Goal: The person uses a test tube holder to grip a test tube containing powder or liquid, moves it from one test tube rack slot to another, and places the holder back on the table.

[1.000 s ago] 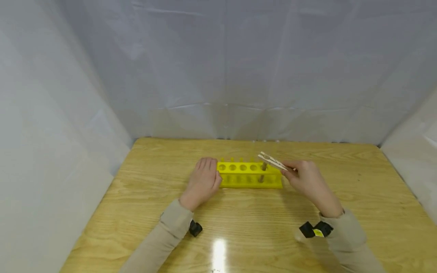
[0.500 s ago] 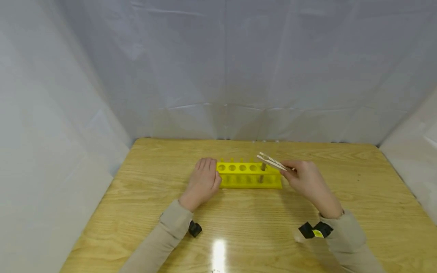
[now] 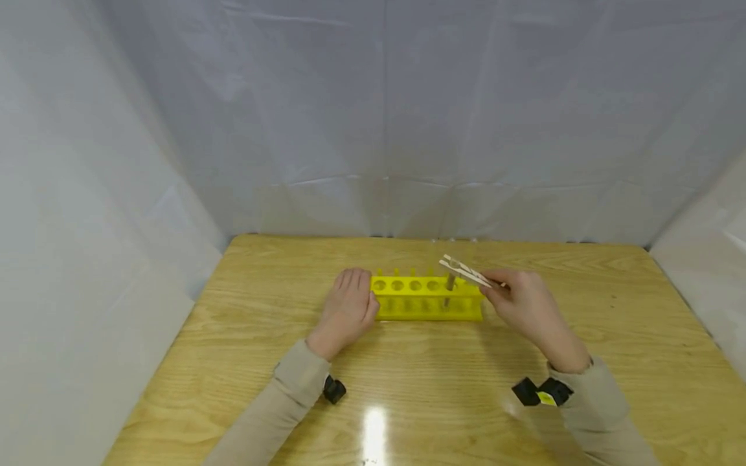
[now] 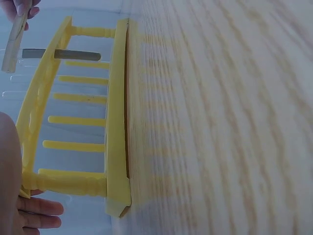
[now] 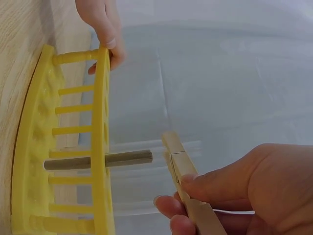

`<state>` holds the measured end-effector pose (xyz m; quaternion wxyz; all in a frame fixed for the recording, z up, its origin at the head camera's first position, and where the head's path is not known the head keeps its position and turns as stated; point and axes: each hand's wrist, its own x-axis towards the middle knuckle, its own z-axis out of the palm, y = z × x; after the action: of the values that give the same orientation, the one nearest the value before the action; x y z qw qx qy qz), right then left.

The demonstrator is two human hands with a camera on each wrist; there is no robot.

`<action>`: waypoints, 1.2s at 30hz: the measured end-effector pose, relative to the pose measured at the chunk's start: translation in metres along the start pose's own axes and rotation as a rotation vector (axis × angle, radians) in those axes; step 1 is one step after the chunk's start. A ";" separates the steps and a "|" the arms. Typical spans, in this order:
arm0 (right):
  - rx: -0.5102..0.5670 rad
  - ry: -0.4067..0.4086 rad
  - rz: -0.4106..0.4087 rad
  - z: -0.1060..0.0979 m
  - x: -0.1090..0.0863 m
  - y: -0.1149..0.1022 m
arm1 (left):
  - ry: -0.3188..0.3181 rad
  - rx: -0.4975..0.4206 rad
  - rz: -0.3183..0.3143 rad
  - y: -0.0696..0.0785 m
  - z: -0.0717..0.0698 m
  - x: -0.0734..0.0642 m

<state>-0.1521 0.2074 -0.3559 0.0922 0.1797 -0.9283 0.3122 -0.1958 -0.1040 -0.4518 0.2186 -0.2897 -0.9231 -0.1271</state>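
A yellow test tube rack (image 3: 428,315) stands on the wooden table. My left hand (image 3: 348,309) grips its left end, thumb on the near side and fingers behind the upper plate in the right wrist view. My right hand (image 3: 527,314) pinches a wooden test tube clamp (image 5: 187,174) by its handle. The clamp's jaws are around the upper, clear part of a test tube (image 5: 129,157) with greyish-brown contents. This tube passes through a hole near the rack's right end, and its rounded bottom hangs above the rack's base in both wrist views.
Clear, upside-down-looking glass tubes (image 4: 19,78) stand along the rack's back row, faint in the head view. Yellow pegs (image 3: 396,272) rise behind the holes. Pale sheeting (image 3: 373,129) encloses the table (image 3: 408,388) at the back and sides.
My right hand has raised the clamp slightly, and the filled test tube has come up a little with it in its hole. My left hand and the rack stay in place.
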 end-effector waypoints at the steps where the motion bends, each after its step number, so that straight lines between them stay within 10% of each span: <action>1: 0.000 0.006 -0.006 -0.001 0.000 -0.001 | 0.001 -0.003 0.000 0.000 0.000 0.000; 36: 0.018 0.104 -0.045 -0.038 0.003 -0.022 | -0.007 -0.031 -0.007 0.002 0.000 0.003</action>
<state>-0.1438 0.2135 -0.3129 0.1459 0.1846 -0.9151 0.3274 -0.1960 -0.1010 -0.4500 0.2104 -0.2905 -0.9227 -0.1411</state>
